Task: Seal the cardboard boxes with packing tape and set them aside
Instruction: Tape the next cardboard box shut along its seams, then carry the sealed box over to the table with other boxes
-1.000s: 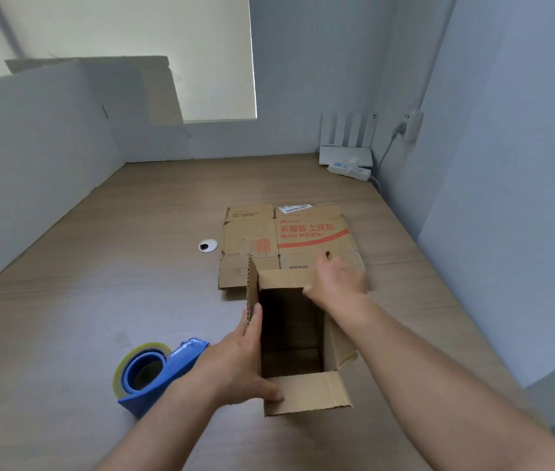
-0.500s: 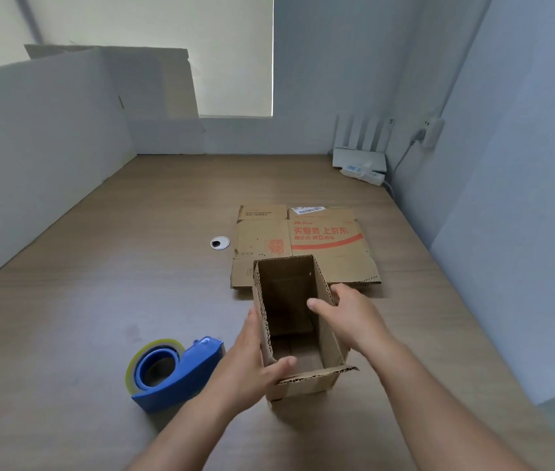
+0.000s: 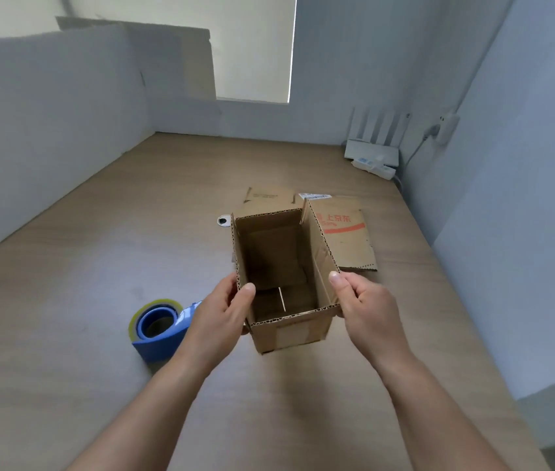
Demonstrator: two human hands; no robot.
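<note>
1. The open cardboard box (image 3: 289,331) is in the middle, close in front of the person, with its mouth turned up toward the camera. Inside, only the brown walls and the bottom flaps are visible, with a thin pale slit between two flaps.
2. The left grip (image 3: 221,317) pinches the left wall near the front corner: the thumb lies inside over the rim and the fingers are outside.
3. The right grip (image 3: 367,311) pinches the right wall, with the thumb on the upper edge and the fingers curled on the outside.
4. I cannot tell if the bottom of the box touches the desk (image 3: 99,266).
5. Behind it, a flattened box (image 3: 347,239) with red print lies on the desk. The open box hides its near left part.
6. A blue tape dispenser (image 3: 160,331) with a roll of tape lies just beside the left grip, which covers its right end.
7. A small round cable hole (image 3: 223,220) is near the far left corner of the box. A white router (image 3: 371,153) and a power strip (image 3: 376,168) sit in the far right corner, well apart from the box.
</note>
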